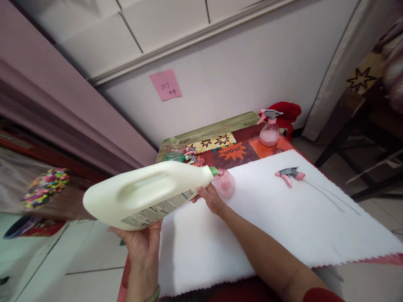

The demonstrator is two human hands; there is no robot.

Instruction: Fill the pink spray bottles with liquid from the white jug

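A large cream-coloured detergent jug [147,188] lies tilted on its side in the air, its green spout at the mouth of a round pink spray bottle [225,184] standing without its top. Under the jug's broad end, my left hand [141,241] is wrapped round it from below. Close to the neck, my right hand [209,199] supports the jug with its fingers partly hidden beneath. A grey and pink trigger sprayer head [290,174] with a long thin tube rests on the white cloth [283,222] to the right.
Another pink spray bottle [269,133], with its sprayer on, stands at the table's far right corner. Clear and green spray bottles [174,157] lie at the far left. A pink note [166,85] is stuck to the wall. A dark stool [343,126] stands on the right.
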